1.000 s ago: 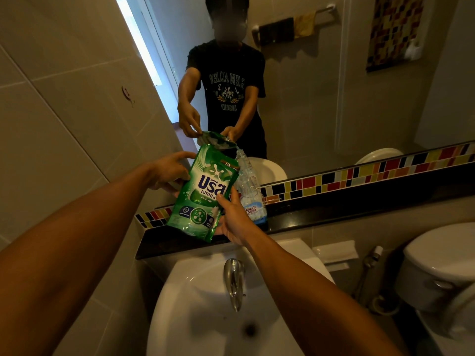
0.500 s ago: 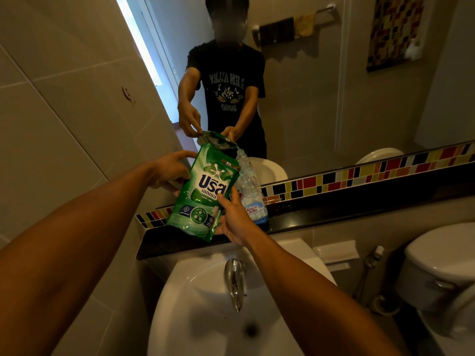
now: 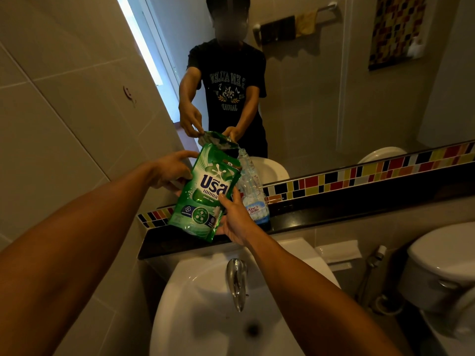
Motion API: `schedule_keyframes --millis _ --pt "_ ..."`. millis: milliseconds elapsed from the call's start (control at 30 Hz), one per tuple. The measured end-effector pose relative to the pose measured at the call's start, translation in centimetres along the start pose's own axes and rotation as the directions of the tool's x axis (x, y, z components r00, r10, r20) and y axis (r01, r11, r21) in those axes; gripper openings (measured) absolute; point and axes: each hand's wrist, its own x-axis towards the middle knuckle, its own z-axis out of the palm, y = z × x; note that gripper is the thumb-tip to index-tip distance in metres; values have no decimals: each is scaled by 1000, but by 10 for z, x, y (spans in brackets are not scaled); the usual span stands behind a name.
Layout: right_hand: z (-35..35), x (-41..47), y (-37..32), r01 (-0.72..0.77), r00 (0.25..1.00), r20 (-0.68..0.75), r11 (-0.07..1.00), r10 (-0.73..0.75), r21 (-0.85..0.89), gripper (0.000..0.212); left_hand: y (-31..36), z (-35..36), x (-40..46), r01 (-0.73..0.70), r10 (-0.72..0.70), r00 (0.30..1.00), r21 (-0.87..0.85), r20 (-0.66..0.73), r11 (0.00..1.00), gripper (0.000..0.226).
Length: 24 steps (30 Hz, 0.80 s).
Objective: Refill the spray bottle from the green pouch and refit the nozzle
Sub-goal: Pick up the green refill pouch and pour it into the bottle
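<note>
A green pouch (image 3: 205, 191) with white lettering is held tilted over the black ledge, its top corner leaning right against the open neck of a clear spray bottle (image 3: 253, 191). The bottle stands on the ledge with no nozzle on it and a blue and white label low down. My left hand (image 3: 172, 173) grips the pouch's upper left edge from behind. My right hand (image 3: 234, 219) holds the pouch's lower right corner, in front of the bottle's base. I cannot see the nozzle anywhere.
A black ledge (image 3: 347, 217) with a coloured tile strip runs under a mirror (image 3: 308, 86) that reflects a person. Below are a white basin (image 3: 205, 317) with a chrome tap (image 3: 236, 281). A toilet (image 3: 442, 273) stands at the right.
The pouch has tipped very slightly more toward the bottle. Both hands stay where they were.
</note>
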Motion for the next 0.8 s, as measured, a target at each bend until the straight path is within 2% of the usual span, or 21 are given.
schedule_keyframes --millis 433,800 --pt "-3 2 2 -7 1000 -11 1000 6 -14 52 -3 4 0 -13 13 1000 -11 -8 1000 67" --pt "-29 5 8 79 993 -65 967 -98 -241 51 -43 46 8 -133 111 987 -214 -114 968 68"
